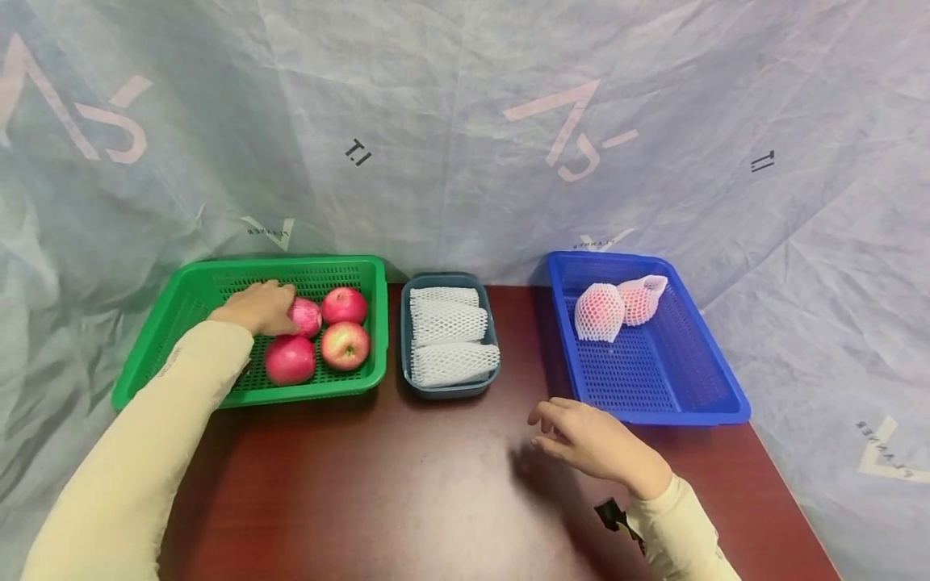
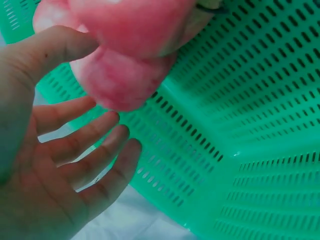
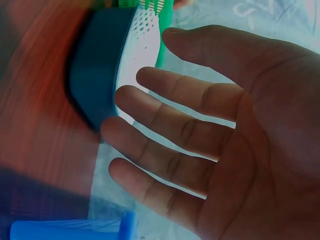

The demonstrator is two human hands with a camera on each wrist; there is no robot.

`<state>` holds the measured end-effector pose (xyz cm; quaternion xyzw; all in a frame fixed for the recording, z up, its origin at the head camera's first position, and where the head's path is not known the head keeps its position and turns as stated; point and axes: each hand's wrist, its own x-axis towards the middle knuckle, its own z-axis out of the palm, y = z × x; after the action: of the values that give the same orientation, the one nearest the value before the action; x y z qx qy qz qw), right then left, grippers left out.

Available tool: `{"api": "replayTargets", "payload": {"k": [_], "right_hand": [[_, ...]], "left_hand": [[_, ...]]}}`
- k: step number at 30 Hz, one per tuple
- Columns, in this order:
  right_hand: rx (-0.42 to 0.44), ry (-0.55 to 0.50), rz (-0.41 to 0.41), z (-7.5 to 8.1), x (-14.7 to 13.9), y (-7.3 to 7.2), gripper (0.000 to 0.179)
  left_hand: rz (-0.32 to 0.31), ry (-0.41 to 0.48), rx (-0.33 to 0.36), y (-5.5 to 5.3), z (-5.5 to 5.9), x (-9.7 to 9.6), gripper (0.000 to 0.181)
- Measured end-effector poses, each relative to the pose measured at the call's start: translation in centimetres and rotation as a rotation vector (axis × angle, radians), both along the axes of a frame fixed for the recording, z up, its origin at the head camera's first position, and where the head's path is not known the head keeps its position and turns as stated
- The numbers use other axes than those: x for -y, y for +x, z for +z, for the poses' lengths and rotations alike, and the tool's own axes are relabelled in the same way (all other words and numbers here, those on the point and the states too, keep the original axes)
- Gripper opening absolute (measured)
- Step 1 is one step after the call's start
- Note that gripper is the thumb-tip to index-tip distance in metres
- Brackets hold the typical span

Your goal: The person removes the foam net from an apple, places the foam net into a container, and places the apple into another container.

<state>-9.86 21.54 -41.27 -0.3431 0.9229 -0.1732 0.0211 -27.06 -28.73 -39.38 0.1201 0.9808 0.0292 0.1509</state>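
green basket (image 1: 379, 323) plastic; apples (image 1: 290, 361) glossy; table (image 1: 407, 484) glossy wood-look; backdrop (image 1: 450, 194) wrinkled cloth

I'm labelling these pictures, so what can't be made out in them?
Head: one side of an apple, hidden behind the left hand.
Head: the skins of the two wrapped fruits in the blue basket, veiled by mesh.
Left wrist: the nearest apple's upper part, cut off by the top edge.
Right wrist: most of the blue basket, cut off by the bottom edge.
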Motion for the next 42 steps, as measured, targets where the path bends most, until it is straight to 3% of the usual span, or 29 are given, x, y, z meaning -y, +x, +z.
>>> {"api": "replayTargets", "payload": {"k": [3,5,10,15,18,22,26,34,38,42], "right_hand": [[-0.019,0.002,0.003,0.3,0.1,0.0,0.014],[-0.028,0.001,-0.001,0.6,0.1,0.1,0.013],[-0.044,-0.011,-0.013,1.1,-0.1,0.4,0.014],[-0.068,-0.010,-0.027,1.3,-0.2,0.5,0.015],[-0.094,-0.007,-0.027,1.4,-0.3,0.6,0.016],[-0.113,-0.008,-0.014,1.6,-0.3,0.4,0.016],[-0.120,-0.005,-0.019,1.9,-0.3,0.3,0.015],[-0.116,0.016,-0.039,3.3,-1.0,-0.3,0.016],[-0.111,0.002,-0.083,4.2,-2.3,-1.8,0.018],[-0.058,-0.002,-0.153,4.7,-4.4,-4.5,0.018]], "left_hand": [[-0.001,0.031,-0.033,0.9,1.1,0.0,0.076],[-0.016,0.054,-0.064,2.1,2.0,-0.3,0.070],[-0.093,0.097,-0.157,6.8,3.4,-2.1,0.065],[-0.158,0.165,-0.298,12.1,3.1,-3.9,0.056],[-0.159,0.237,-0.372,15.2,2.5,-4.8,0.052],[-0.146,0.285,-0.436,17.9,1.7,-5.5,0.052],[-0.150,0.300,-0.474,18.9,0.9,-5.9,0.052],[-0.118,0.328,-0.421,19.3,0.1,-6.1,0.050],[-0.108,0.335,-0.404,19.2,0.0,-6.1,0.051],[-0.093,0.342,-0.382,19.2,-0.1,-6.0,0.052]]}}
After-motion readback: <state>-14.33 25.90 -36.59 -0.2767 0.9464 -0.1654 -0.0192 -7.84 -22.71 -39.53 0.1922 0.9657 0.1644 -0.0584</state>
